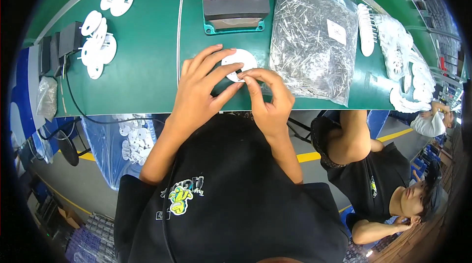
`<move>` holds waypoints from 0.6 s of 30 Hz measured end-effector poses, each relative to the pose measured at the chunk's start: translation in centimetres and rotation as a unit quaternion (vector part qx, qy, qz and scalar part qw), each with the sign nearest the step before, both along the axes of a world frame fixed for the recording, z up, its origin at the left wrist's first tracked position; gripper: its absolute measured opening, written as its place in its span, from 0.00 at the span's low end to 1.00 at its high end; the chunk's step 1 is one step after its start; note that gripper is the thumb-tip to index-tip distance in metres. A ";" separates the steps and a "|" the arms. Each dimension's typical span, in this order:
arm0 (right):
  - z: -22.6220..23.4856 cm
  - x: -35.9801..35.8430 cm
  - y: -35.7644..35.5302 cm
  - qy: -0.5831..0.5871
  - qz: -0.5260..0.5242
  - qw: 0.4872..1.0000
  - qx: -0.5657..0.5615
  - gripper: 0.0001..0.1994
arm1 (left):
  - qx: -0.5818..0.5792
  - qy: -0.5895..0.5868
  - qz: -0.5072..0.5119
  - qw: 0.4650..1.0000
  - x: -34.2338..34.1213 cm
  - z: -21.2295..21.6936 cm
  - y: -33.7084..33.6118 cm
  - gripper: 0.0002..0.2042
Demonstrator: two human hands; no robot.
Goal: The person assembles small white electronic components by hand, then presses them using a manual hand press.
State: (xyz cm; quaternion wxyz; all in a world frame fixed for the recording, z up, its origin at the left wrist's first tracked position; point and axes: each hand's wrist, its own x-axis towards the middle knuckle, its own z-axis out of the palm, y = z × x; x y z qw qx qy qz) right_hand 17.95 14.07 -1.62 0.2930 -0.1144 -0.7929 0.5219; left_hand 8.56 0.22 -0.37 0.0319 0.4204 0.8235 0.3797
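A round white plastic disc (248, 59) lies on the green bench top in front of me, with a small dark slot or part near its middle. My left hand (199, 78) steadies it: some fingertips rest on its left side, while the index finger and thumb reach to the dark spot. My right hand (271, 97) pinches at that same spot from the right, thumb and index finger together. What the right fingertips hold, if anything, is too small and covered to make out.
Beyond the disc stands an orange and black fixture (236, 10) on a teal base. To the right lies a clear bag of thin metal pins (312, 42), then more white parts (366, 29). White discs (101, 49) are grouped at the left. A person (388, 184) sits at my right.
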 end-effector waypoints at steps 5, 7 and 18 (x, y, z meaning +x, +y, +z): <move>-0.6 -0.2 -0.3 0.013 -0.007 1.000 -0.006 0.05 | 0.002 0.014 0.010 1.000 0.2 -0.1 0.1 0.15; -0.6 -0.3 -0.2 0.015 -0.007 1.000 -0.010 0.05 | 0.006 0.013 0.007 1.000 0.2 0.0 0.1 0.15; -0.1 -0.7 0.0 0.043 0.032 0.980 0.194 0.08 | 0.006 -0.005 0.015 1.000 0.1 0.0 0.2 0.18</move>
